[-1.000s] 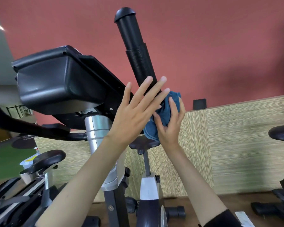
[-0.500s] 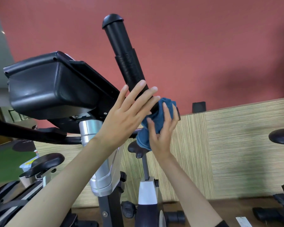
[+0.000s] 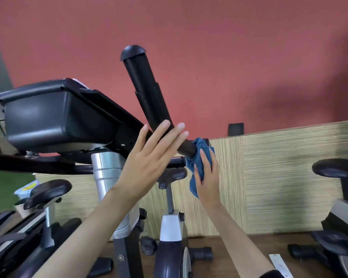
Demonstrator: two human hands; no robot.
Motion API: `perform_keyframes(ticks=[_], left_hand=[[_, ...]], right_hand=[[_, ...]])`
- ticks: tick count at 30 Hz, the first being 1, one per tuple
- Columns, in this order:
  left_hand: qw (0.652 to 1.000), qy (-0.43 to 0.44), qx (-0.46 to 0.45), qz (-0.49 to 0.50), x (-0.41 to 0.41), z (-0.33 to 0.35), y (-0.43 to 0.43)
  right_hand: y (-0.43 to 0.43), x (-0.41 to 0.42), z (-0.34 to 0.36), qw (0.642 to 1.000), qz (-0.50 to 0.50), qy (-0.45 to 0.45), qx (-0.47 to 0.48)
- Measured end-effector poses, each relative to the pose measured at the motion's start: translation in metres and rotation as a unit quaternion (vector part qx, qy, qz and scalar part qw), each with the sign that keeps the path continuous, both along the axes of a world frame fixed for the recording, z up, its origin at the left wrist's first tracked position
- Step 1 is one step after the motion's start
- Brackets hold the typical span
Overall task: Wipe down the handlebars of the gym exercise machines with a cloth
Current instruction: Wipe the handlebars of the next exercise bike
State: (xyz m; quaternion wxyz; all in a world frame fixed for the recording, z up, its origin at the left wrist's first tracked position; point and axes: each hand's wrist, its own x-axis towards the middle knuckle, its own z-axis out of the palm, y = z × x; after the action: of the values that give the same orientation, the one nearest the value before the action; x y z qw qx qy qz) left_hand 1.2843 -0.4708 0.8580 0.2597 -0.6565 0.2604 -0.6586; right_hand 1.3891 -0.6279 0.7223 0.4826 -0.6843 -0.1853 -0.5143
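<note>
Blue fabric, a bunched cloth [image 3: 200, 146], is pressed against the lower end of the black, cylindrical, dome-capped handlebar [image 3: 147, 91], which rises tilted up and to the left from the exercise machine. The person's right hand [image 3: 207, 177] grips the cloth, with the fingers curled over its folds and holding it to the bar. A loose corner hangs down beside the palm. The left hand [image 3: 149, 163] is flat and holds nothing. Its fingers are straight and close together, and the fingertips [image 3: 166, 125] lie against the bar just above the cloth.

To the left of the bar, a black plastic console housing [image 3: 54, 115] sits on a silver metal column [image 3: 107, 167]. Behind stands a red painted wall [image 3: 229, 57] over a straw-coloured striated panel [image 3: 279, 177]. The black padded saddle [image 3: 173, 174] of another machine shows just below the two hands. A second black saddle [image 3: 48, 189] stands lower left, and a third black saddle [image 3: 338, 167] at the right edge. Dark brown wooden floor [image 3: 239, 243] lies beneath.
</note>
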Motion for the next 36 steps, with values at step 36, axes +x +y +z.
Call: perform_keyframes(ticks=[36], left_hand=[[0.912,0.172,-0.231,0.291,0.012,-0.055,-0.119]], right_hand=[[-0.088,0.05,0.145,0.833,0.231,0.106,-0.492]])
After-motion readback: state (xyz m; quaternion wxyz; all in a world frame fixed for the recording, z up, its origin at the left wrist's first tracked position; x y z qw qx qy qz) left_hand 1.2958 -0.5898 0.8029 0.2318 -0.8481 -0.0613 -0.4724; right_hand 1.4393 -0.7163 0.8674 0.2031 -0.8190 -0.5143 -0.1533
